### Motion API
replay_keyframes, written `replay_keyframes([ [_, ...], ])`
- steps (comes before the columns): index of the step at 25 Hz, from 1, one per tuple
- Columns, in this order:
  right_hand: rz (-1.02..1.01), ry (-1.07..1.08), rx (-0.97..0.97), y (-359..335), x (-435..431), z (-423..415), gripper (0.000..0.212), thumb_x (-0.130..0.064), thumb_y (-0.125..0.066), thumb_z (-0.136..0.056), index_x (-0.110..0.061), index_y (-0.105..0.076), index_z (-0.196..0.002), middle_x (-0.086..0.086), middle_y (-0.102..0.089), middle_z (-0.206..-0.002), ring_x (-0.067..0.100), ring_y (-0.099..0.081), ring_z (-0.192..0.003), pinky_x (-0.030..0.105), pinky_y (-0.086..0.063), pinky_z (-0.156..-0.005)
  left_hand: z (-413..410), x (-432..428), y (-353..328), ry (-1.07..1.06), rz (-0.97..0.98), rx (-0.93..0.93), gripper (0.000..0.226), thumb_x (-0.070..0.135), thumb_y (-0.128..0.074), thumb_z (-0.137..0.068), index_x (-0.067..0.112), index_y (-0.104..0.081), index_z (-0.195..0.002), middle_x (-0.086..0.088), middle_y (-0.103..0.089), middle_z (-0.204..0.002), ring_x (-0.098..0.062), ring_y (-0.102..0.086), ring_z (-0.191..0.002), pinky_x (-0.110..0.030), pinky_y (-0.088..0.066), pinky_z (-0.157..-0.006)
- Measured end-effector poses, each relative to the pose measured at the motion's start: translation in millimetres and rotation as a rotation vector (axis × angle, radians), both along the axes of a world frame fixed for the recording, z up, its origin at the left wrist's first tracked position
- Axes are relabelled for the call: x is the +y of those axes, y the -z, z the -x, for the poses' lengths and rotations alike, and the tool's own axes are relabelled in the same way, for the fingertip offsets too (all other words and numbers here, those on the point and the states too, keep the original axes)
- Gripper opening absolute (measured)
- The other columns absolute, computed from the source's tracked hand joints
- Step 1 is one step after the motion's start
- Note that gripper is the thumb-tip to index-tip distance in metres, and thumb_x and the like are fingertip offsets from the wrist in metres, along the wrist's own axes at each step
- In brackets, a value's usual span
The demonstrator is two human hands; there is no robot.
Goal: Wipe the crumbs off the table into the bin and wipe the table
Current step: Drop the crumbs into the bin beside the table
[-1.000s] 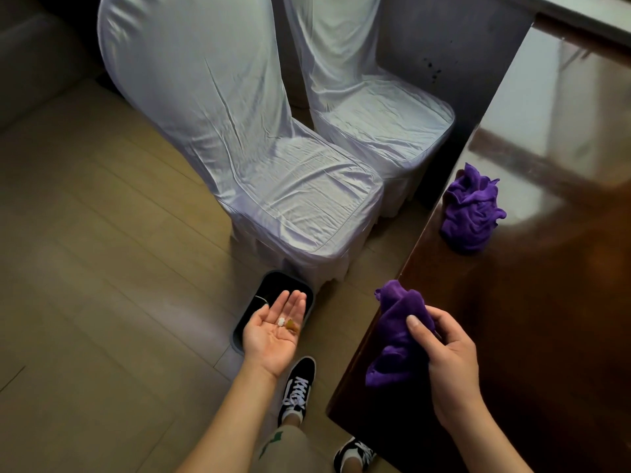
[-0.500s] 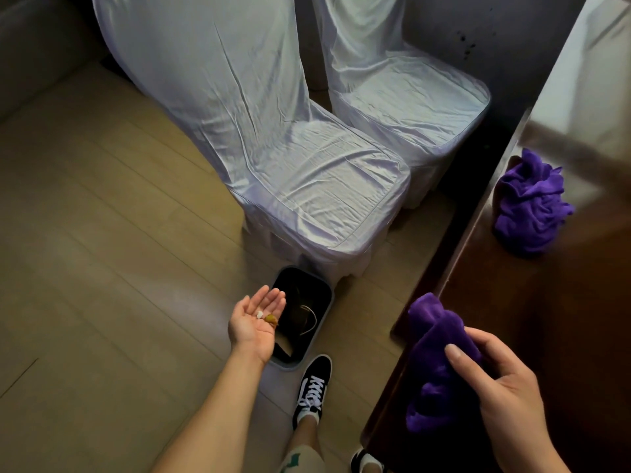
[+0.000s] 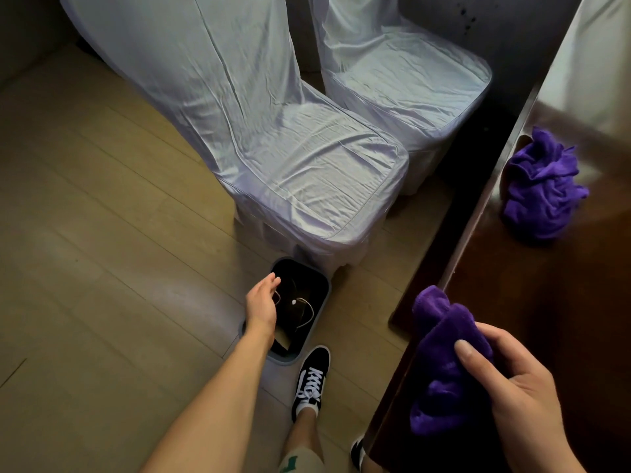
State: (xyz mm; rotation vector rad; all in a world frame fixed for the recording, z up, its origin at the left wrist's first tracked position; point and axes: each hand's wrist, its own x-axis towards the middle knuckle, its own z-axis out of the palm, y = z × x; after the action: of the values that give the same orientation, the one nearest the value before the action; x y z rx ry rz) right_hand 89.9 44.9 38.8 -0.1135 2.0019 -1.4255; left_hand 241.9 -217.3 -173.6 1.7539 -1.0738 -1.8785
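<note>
Left hand (image 3: pixel 261 302) tips loosely open over the bin (image 3: pixel 319 322); right hand (image 3: pixel 522 397) clutches a purple cloth (image 3: pixel 440 363).

two chairs in pale satin covers (image 3: pixel 307 172) (image 3: pixel 409 83) standing side by side on light wood-plank floor (image 3: pixel 85 268); dark wall (image 3: pixel 512 22) showing behind; soft light reflecting off covers.

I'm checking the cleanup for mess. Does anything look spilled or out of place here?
No spill visible. The left hand tips over the bin; the only oddity is a second purple cloth left bunched on the table.
</note>
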Motion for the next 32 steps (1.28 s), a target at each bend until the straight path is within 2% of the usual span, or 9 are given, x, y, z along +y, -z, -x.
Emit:
replay_keyframes([
  [3,0.008,0.003,0.002,2,0,-1,0.035,-0.038,-0.074,-0.065,-0.036,-0.071,-0.1,-0.006,-0.074,-0.097,0.018,-0.073,-0.082,0.04,-0.058,-0.067,4,-3,-3,0.107,0.105,-0.118,0.037,0.004,-0.042,-0.097,0.009,-0.055,-0.131,-0.006,-0.066,-0.12,-0.014,-0.057,-0.114,-0.027,-0.04,-0.1],
  [6,0.015,0.001,0.006,4,1,-1,0.038,-0.038,-0.075,-0.066,-0.033,-0.071,-0.103,-0.002,-0.074,-0.098,0.022,-0.074,-0.083,0.044,-0.061,-0.068,8,-4,-10,0.148,0.114,-0.129,0.059,-0.02,-0.03,-0.084,0.006,-0.053,-0.132,-0.01,-0.063,-0.12,-0.014,-0.056,-0.11,-0.025,-0.041,-0.096],
  [10,0.022,-0.009,0.022,4,0,-1,0.032,-0.037,-0.073,-0.07,-0.034,-0.071,-0.102,-0.002,-0.074,-0.097,0.024,-0.074,-0.084,0.045,-0.06,-0.069,7,-6,-24,0.115,0.092,-0.129,0.053,-0.012,-0.039,-0.084,0.009,-0.056,-0.13,-0.005,-0.064,-0.118,-0.004,-0.06,-0.096,-0.012,-0.047,-0.073],
  [15,0.053,-0.01,-0.011,-1,-1,0,0.026,-0.034,-0.072,-0.073,-0.033,-0.071,-0.099,0.0,-0.074,-0.096,0.024,-0.073,-0.084,0.046,-0.059,-0.074,7,-4,-52,0.162,0.115,-0.067,0.032,0.011,-0.051,-0.093,0.009,-0.062,-0.124,-0.006,-0.065,-0.122,-0.016,-0.058,-0.115,-0.032,-0.043,-0.103],
  [18,0.134,0.067,-0.114,-8,2,2,0.022,-0.026,-0.071,-0.076,-0.022,-0.072,-0.098,0.007,-0.075,-0.093,0.028,-0.07,-0.079,0.042,-0.056,-0.072,17,1,-76,0.191,0.131,-0.01,0.029,0.011,-0.051,-0.094,0.009,-0.064,-0.12,-0.011,-0.066,-0.12,-0.02,-0.058,-0.115,-0.033,-0.042,-0.102],
  [23,0.274,0.257,-0.197,-26,28,9,0.025,-0.016,-0.071,-0.075,-0.006,-0.069,-0.098,0.019,-0.07,-0.089,0.024,-0.064,-0.075,0.026,-0.054,-0.061,40,22,-114,0.315,0.156,0.11,0.023,0.009,-0.05,-0.094,0.02,-0.067,-0.106,-0.012,-0.067,-0.112,-0.023,-0.059,-0.106,-0.035,-0.043,-0.088],
  [28,0.248,0.345,-0.14,-47,68,34,0.016,-0.017,-0.072,-0.08,-0.014,-0.072,-0.095,0.018,-0.074,-0.095,0.027,-0.069,-0.081,0.036,-0.054,-0.071,88,37,-148,0.476,0.233,0.137,0.022,0.01,-0.054,-0.094,0.022,-0.068,-0.106,-0.012,-0.068,-0.115,-0.024,-0.06,-0.113,-0.039,-0.043,-0.099],
  [30,0.25,0.375,-0.115,-52,79,45,0.011,-0.015,-0.07,-0.084,-0.015,-0.073,-0.094,0.016,-0.074,-0.093,0.026,-0.069,-0.08,0.036,-0.054,-0.07,112,48,-164,0.553,0.303,0.157,0.021,0.009,-0.057,-0.092,0.019,-0.069,-0.106,-0.011,-0.069,-0.117,-0.024,-0.059,-0.118,-0.046,-0.039,-0.109],
  [32,0.245,0.39,-0.075,-56,85,55,0.009,-0.013,-0.07,-0.085,-0.015,-0.073,-0.093,0.014,-0.074,-0.093,0.024,-0.07,-0.08,0.035,-0.056,-0.07,135,64,-179,0.63,0.385,0.175,0.021,0.009,-0.058,-0.091,0.018,-0.069,-0.107,-0.008,-0.069,-0.116,-0.022,-0.059,-0.117,-0.046,-0.039,-0.109],
])
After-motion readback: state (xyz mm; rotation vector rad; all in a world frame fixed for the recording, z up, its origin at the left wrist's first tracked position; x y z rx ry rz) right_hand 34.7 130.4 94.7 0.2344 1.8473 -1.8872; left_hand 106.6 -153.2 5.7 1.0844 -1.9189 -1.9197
